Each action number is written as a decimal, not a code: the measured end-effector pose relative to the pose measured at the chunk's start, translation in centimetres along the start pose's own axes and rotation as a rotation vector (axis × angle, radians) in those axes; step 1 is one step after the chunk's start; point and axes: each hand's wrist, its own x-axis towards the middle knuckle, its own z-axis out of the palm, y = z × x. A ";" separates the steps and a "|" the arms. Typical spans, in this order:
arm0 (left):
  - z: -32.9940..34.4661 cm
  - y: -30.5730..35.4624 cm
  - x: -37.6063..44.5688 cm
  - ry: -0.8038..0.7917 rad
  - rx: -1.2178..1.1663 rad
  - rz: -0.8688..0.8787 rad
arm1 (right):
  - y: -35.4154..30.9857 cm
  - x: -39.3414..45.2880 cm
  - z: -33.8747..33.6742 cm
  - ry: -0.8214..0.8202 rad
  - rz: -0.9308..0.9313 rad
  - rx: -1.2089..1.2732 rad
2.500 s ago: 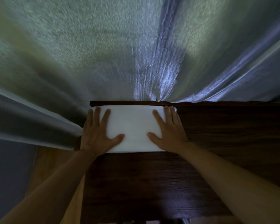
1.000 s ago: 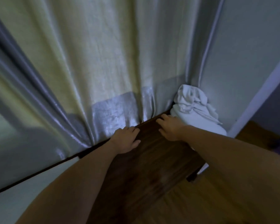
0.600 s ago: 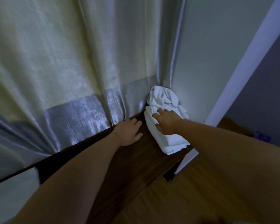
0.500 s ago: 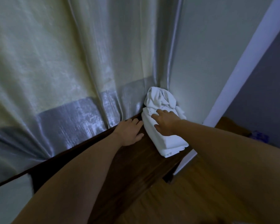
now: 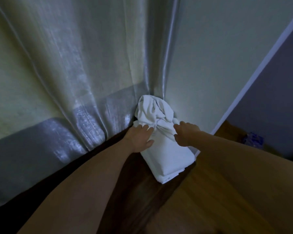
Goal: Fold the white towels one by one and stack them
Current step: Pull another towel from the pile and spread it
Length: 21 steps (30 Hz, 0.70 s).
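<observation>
A heap of white towels sits at the right end of the dark wooden table (image 5: pixel 125 191), pushed into the corner. A crumpled towel (image 5: pixel 151 112) lies on top at the back. Under it lie flat, roughly folded towels (image 5: pixel 169 161), and their near corner hangs over the table's edge. My left hand (image 5: pixel 139 138) rests with straight fingers on the left side of the heap, at the foot of the crumpled towel. My right hand (image 5: pixel 184 133) touches the right side of the same towel, fingers and thumb spread towards it. Neither hand plainly grips cloth.
A shiny pale curtain (image 5: pixel 66 73) hangs along the table's back edge. A plain wall (image 5: pixel 218 65) and a white door frame (image 5: pixel 254 71) close the right side. Wooden floor (image 5: pixel 210 191) lies below the table's end, with a small blue object (image 5: pixel 253 140) beyond.
My view swung right from the folded towel to the corner heap. My left hand moved from the tabletop onto the heap's left side, and my right hand shifted to its right side.
</observation>
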 end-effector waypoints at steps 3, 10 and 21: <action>1.5 0.0 1.7 -0.033 0.014 -0.014 | 1.3 2.7 1.4 -0.023 -0.003 0.027; 3.5 0.2 4.5 -0.039 -0.063 -0.124 | 3.2 9.9 1.4 0.137 -0.149 0.117; 5.8 2.3 5.5 0.025 -0.250 -0.376 | 0.4 14.6 -0.5 0.344 -0.555 0.180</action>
